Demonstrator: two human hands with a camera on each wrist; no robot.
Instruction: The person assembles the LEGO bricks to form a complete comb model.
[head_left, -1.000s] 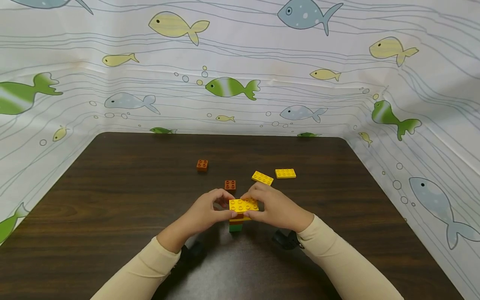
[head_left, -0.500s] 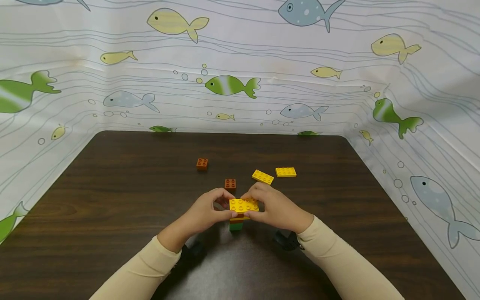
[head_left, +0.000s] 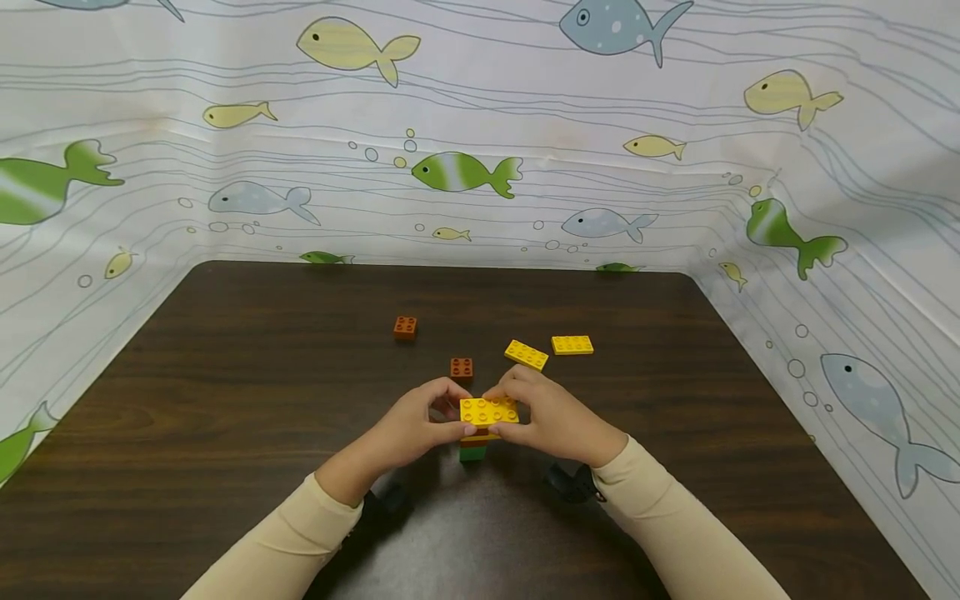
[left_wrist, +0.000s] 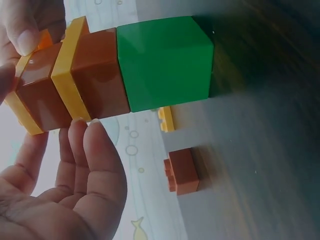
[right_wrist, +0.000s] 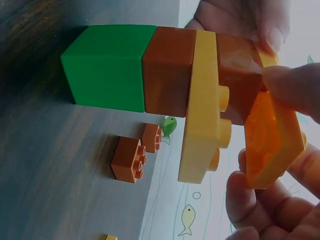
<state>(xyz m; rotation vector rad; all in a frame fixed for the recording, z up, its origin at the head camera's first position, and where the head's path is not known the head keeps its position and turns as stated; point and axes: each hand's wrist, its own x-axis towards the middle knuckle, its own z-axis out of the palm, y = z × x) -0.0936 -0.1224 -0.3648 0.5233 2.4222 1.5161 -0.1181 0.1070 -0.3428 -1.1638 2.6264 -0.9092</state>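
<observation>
A tower of toy building bricks stands upright on the dark table [head_left: 225, 417]. Its base is a green block [left_wrist: 165, 65], topped by a brown brick [left_wrist: 100, 75], a flat yellow brick [right_wrist: 197, 110] and another brown brick [right_wrist: 237, 65]. Uppermost lies a second flat yellow brick [head_left: 488, 412], overhanging to the right like the one below. My left hand [head_left: 416, 425] pinches its left end, thumb in front and fingers behind; lower fingertips are by the lower yellow brick. With thumb and fingers, my right hand [head_left: 558, 412] grips the overhanging right end.
Behind the tower lie two loose brown bricks, a nearer one [head_left: 461, 368] and a farther one [head_left: 406, 328]. Two flat yellow bricks, one angled [head_left: 527, 355] and one straight [head_left: 572, 345], lie back right. A fish-patterned cloth [head_left: 480, 108] surrounds the table.
Both hands keep their hold on the top yellow brick, and the tower looks the same. Only a slight shift of the head view shows.
</observation>
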